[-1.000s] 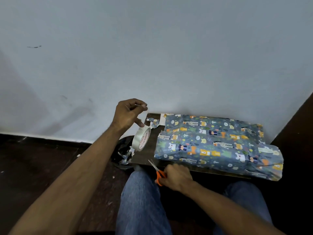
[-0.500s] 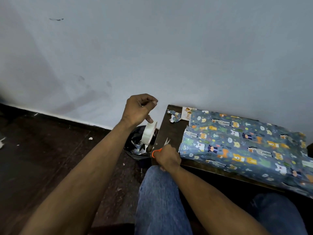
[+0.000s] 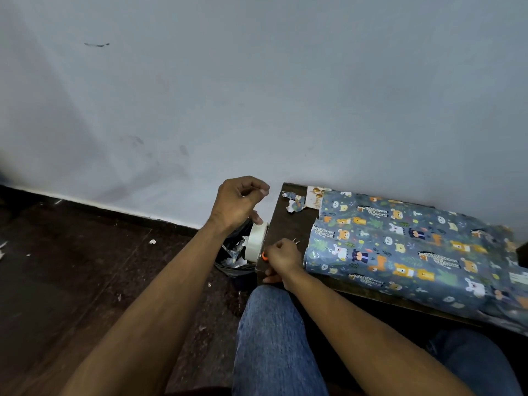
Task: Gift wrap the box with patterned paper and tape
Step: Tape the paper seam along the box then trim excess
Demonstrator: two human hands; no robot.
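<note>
Your left hand (image 3: 238, 202) pinches what looks like the tape's free end above the tape roll (image 3: 256, 242). Your right hand (image 3: 281, 258) clenches the scissors (image 3: 264, 255) on the desk (image 3: 288, 224), just left of the wrapped box (image 3: 414, 252).

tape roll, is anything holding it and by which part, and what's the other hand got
The left hand pinches the tape's pulled end, so the roll hangs below. The right hand grips the scissors by their orange handle.

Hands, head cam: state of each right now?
Left hand: pinching the tape end, tape roll hanging below.
Right hand: gripping the orange scissors.
</note>
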